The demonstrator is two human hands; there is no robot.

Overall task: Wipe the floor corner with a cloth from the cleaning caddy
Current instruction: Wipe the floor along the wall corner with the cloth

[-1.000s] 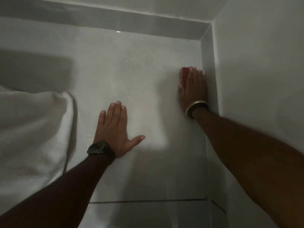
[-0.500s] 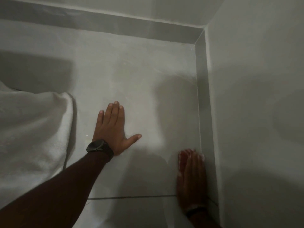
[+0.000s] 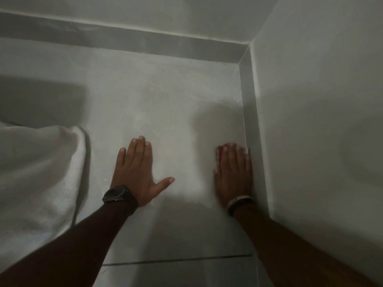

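My right hand (image 3: 234,175) lies flat on the pale floor tile, pressing a red cloth (image 3: 218,152) under its fingers; only a strip of the cloth shows at the fingertips. The hand runs along the grey skirting (image 3: 249,112) of the right wall, well short of the floor corner (image 3: 240,66) at the upper right. A bracelet sits on that wrist. My left hand (image 3: 137,172) rests flat on the floor to the left, fingers spread, thumb out, holding nothing, with a dark watch on the wrist.
A white towel-like fabric (image 3: 35,175) hangs or lies at the left edge. Grey skirting (image 3: 124,40) lines the far wall too. A tile joint (image 3: 176,260) crosses the floor near me. The right wall (image 3: 321,121) stands close beside my right arm.
My right hand first slid back toward me along the right skirting with the cloth, then pushed forward again partway toward the corner. My left hand stayed planted.
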